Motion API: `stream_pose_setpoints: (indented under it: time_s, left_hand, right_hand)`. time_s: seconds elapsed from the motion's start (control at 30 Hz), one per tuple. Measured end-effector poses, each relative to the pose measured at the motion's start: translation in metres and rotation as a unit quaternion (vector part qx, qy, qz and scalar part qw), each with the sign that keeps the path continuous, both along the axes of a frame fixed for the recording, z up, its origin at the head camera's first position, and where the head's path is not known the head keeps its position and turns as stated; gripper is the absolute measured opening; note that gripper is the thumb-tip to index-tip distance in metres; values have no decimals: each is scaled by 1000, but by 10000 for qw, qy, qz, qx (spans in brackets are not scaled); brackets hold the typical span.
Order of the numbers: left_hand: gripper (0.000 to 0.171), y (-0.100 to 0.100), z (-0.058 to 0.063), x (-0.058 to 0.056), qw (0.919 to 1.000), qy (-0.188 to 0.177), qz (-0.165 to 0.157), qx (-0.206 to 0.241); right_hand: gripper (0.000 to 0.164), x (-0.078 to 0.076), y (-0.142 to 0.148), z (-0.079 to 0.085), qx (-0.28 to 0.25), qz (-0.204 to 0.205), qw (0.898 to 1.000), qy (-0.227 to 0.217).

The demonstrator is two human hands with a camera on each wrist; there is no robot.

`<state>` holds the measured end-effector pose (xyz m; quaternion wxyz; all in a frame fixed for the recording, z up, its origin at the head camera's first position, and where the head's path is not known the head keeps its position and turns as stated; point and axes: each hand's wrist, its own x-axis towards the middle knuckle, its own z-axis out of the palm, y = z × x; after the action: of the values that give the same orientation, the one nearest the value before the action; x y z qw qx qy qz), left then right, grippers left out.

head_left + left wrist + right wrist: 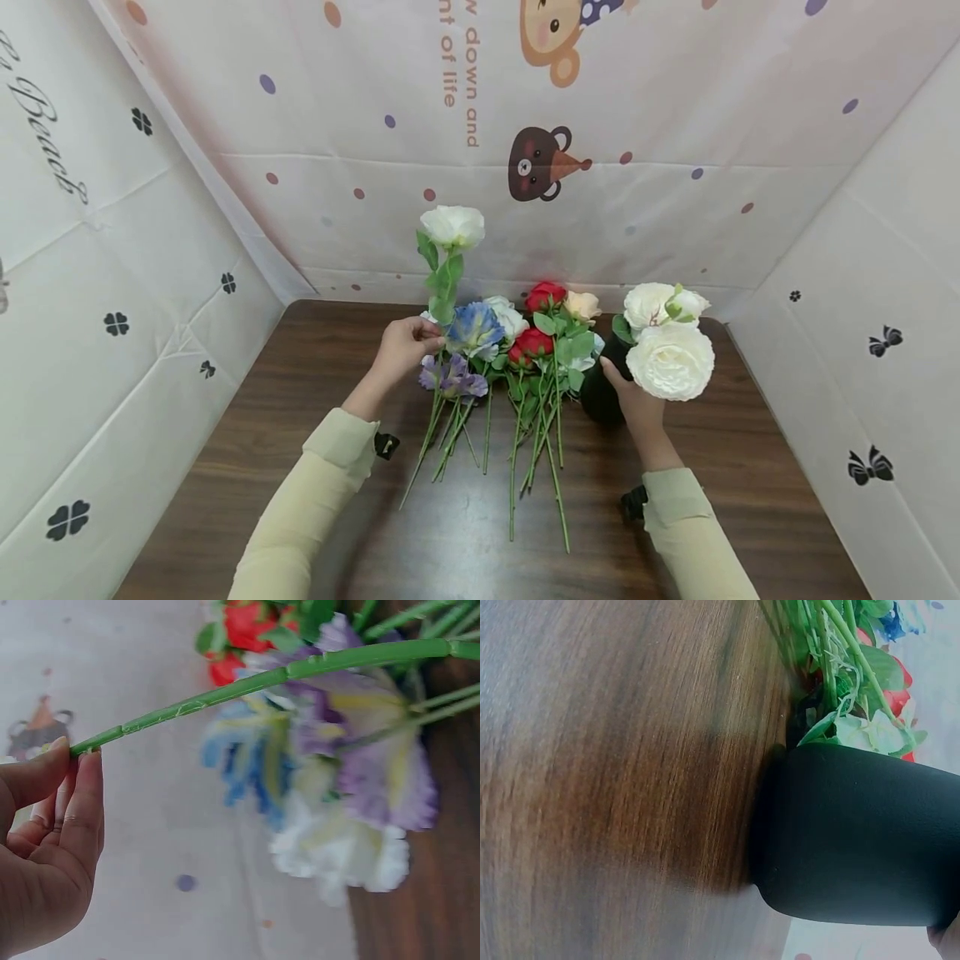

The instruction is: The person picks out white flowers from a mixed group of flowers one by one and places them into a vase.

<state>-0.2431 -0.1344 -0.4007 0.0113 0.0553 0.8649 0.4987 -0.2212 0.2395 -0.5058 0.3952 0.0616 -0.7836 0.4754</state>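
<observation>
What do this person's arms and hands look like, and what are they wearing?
The left hand and right hand are human and ungloved. The left sleeve and right sleeve are pale yellowish-beige, with cuffs that look turned back. A small black device sits at the left cuff, another black device at the right.

Pale printed cloth (360, 117) hangs behind a dark wood-grain worktop (255, 417), its surface scattered with red, orange and purple dots (267, 84). Lettering (472, 75) runs sideways beside two cartoon bears, one tan (551, 29) and cut off by the frame's top edge, the other dark brown (525, 167) in an orange party hat (566, 168). Creased whitish panels flank the worktop, the left (172, 317) bearing black clovers (67, 521) and script (45, 142), the right (840, 275) dark bows (870, 465). Soft light glints off the wood's near side.
</observation>
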Motion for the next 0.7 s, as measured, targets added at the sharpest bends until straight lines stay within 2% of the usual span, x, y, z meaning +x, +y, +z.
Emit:
stream_pose_setpoints:
  time_s: [0.2, 0.3, 0.43, 0.53, 0.7]
  left_hand:
    - [15, 13, 30, 17, 9985, 506, -107, -182]
    - [13, 21, 39, 26, 9976, 638, -177, -213]
    - [9, 32, 46, 38, 9952, 902, -328, -177]
    - [8, 40, 49, 46, 9912, 1252, -417, -68]
    - [20, 50, 49, 54, 9775, 2008, -638, 88]
  right_hand:
    - [103, 0, 3, -2, 14, -8, 10000, 52]
    - [102, 1, 4, -4, 93, -46, 9999, 50]
    - [99, 4, 3, -6, 190, -84, 9998, 4]
    - [98, 5, 2, -7, 184, -72, 9998, -21]
    - [97, 5, 2, -6, 120, -124, 9998, -125]
